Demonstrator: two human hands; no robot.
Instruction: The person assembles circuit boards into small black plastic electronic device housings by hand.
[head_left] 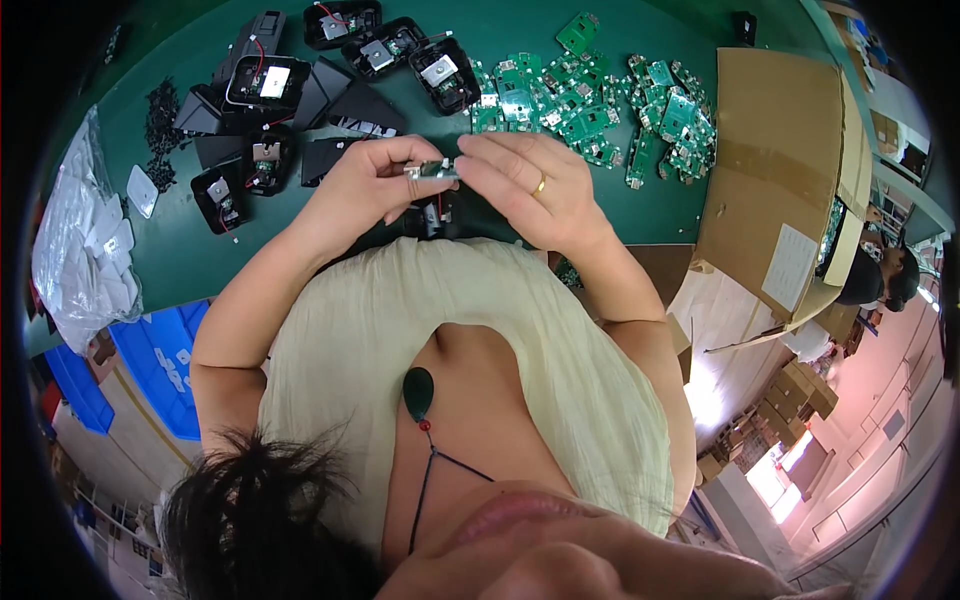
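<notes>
Close to my body, over the table's near edge, a small green circuit board (433, 170) is held up, seen nearly edge-on. My left hand (365, 185) pinches it between thumb and fingers. From the other side, my right hand (535, 185), with a ring on one finger, has its fingertips closed at the board's right end. Below the hands lies a black housing (432, 216), partly hidden by them. Ahead and to the left stand several open black housings, one with a white block and a red wire (272, 82).
Loose green circuit boards (585, 108) are heaped ahead right, beside a cardboard box (775, 160). Small black parts (162, 125) lie left, with a white plate (142, 191) and a clear plastic bag (85, 240). Blue bins (165, 365) sit below the table's left edge.
</notes>
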